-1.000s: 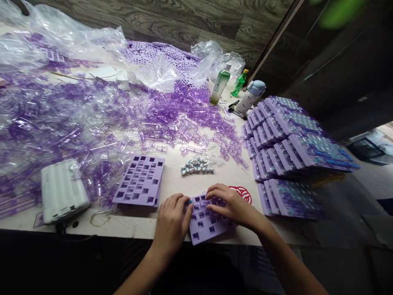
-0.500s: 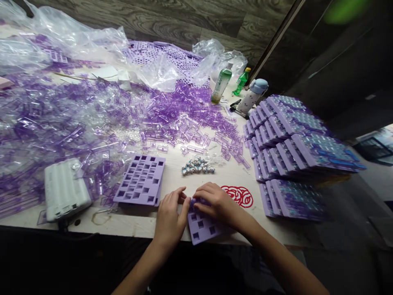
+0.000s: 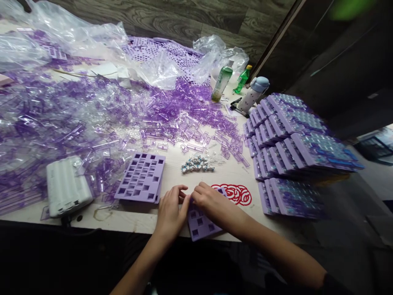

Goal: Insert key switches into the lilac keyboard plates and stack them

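Note:
A light purple plastic panel with square cutouts [image 3: 204,228] lies at the table's front edge under my hands. My left hand [image 3: 172,208] is closed on its left side, thumb and fingertips at the upper left corner. Over the panel, my right hand [image 3: 210,201] has its fingers bent and pressed together at that same corner; whatever they pinch is hidden. Just beyond my hands sits a small pile of metallic and blue parts [image 3: 197,164]. Red rings [image 3: 241,195] overlap on the table to the right of the panel.
More purple cutout panels [image 3: 143,178] lie stacked to the left, beside a white power-pack-like box [image 3: 67,186]. Loose clear purple pieces [image 3: 159,108] spread across the table behind. Stacks of filled purple panels [image 3: 282,157] rise at right, near a flask [image 3: 252,95] and a green bottle [image 3: 221,82].
My right hand has shifted slightly left and its fingers have drawn closer together over the panel's corner, uncovering the panel's upper right part. My left hand stays nearly in place.

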Motion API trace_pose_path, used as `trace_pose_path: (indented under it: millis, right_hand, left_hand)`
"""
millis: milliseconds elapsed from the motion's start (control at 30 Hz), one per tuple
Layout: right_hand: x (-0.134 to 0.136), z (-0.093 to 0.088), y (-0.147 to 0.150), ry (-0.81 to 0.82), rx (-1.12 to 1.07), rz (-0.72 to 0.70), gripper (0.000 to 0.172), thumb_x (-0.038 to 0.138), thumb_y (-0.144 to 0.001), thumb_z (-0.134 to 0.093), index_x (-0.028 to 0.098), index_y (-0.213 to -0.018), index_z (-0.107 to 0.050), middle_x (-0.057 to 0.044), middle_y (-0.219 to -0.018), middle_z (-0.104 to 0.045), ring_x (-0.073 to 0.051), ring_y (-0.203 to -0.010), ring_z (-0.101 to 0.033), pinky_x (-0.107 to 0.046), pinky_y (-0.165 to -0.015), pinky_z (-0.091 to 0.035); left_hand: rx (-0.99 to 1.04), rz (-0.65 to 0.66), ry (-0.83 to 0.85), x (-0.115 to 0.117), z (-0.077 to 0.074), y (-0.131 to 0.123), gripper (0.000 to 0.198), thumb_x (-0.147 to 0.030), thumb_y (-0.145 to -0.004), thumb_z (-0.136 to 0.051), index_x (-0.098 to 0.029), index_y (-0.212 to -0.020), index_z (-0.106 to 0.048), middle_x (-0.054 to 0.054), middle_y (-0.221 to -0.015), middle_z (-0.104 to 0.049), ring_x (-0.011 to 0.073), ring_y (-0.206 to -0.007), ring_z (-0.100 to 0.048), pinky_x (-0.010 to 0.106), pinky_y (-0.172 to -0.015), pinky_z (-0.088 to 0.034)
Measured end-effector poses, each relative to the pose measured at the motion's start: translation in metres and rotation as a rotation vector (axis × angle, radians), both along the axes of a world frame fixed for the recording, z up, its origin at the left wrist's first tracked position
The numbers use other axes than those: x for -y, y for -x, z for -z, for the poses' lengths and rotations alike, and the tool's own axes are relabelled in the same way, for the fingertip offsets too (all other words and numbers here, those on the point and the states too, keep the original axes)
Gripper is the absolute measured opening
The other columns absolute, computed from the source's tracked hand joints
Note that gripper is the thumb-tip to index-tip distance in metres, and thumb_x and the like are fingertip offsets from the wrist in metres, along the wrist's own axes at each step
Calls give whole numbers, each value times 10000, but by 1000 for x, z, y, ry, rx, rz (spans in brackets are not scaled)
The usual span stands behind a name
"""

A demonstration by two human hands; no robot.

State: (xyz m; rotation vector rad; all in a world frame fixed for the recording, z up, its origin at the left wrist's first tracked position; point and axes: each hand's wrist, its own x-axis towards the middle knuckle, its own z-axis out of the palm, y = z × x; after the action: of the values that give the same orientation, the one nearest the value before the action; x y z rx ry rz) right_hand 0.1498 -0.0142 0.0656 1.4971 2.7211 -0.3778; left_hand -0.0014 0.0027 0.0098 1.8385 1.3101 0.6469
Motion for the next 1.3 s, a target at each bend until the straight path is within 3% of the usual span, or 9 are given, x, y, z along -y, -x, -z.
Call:
trace_pose_path:
  millis: [233, 567, 733, 867, 967, 1067, 1233, 1300]
  right_hand:
    - [-8, -11, 8, 97, -25, -11, 79, 45, -861, -535, 94, -827, -586, -77, -829, -550, -197, -820, -478, -289, -727, -424]
    - [-4, -2, 8, 58, -47, 26, 83, 52, -868, -524, 101, -828, -578, -68, -818, -554, -187, -807, -489, -274, -724, -409]
    - [-15, -1, -1, 139, -124, 65, 67, 61, -820, -597, 106, -782, -628, -59, -749, -595, -173, -773, -535, -241, -664, -403]
    - [-47, -3, -17, 270, -249, 29, 27, 161, -780, -682, 136, -770, -687, -36, -709, -638, -139, -645, -563, -221, -593, -395]
    - [-81, -1, -15, 73, -354, 35, 53, 151, -814, -646, 137, -797, -694, -42, -726, -653, -138, -669, -571, -227, -632, -402]
    - [-119, 5, 8, -79, -353, 31, 77, 115, -830, -614, 126, -840, -690, -60, -770, -658, -148, -723, -574, -234, -669, -408]
    - [-175, 16, 66, -125, -306, 63, 148, 147, -885, -546, 126, -975, -662, -73, -916, -643, -146, -820, -568, -232, -721, -411]
    - [-191, 21, 83, -133, -287, 109, 155, 214, -868, -587, 106, -943, -670, -109, -944, -629, -190, -862, -558, -270, -729, -412]
  left_hand:
    - [-115, 71, -18, -2, -2, 1, 73, -238, -857, -431, -205, -887, -489, 19, -875, -604, 201, -879, -574, 351, -756, -374]
    - [-222, 57, -105, 6, 0, -4, 101, -256, -886, -393, -203, -883, -478, 31, -876, -574, 209, -890, -535, 370, -785, -353]
    - [-217, 73, -179, 7, 4, -1, 151, -274, -897, -371, -201, -907, -502, 35, -876, -572, 220, -883, -529, 380, -772, -364]
    - [-133, 101, -204, 8, 5, 5, 202, -279, -912, -339, -210, -967, -521, 41, -917, -590, 216, -887, -528, 379, -775, -377]
    - [-55, 94, -199, 10, 4, 9, 205, -321, -902, -388, -201, -1006, -518, 49, -953, -597, 212, -903, -533, 368, -789, -394]
    - [-60, 108, -231, 12, 3, 9, 181, -323, -850, -495, -205, -978, -542, 50, -947, -597, 223, -908, -535, 365, -790, -405]
    - [-106, 100, -241, 13, 4, 8, 138, -246, -862, -455, -190, -954, -542, 60, -915, -585, 224, -867, -531, 371, -759, -419]
    - [-90, 85, -243, 13, 5, 9, 141, -235, -866, -445, -184, -961, -535, 66, -922, -583, 223, -872, -533, 373, -760, -428]
